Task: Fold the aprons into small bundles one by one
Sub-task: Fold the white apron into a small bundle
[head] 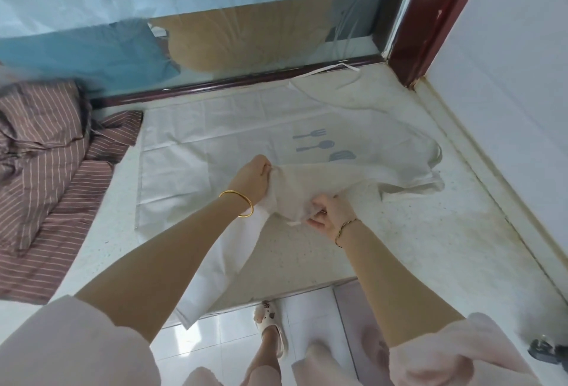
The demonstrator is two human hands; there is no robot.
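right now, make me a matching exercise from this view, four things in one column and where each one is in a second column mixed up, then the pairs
Things:
1. white apron
2. brown striped cloth
3. gold bangle
4. slipper

Places:
A. on the tiled floor
B. spread on the counter, gripped by the left hand and pinched by the right hand
C. bunched at the counter's left end
D. round the left wrist

Pairs: 1-B, 2-C, 3-D, 4-A
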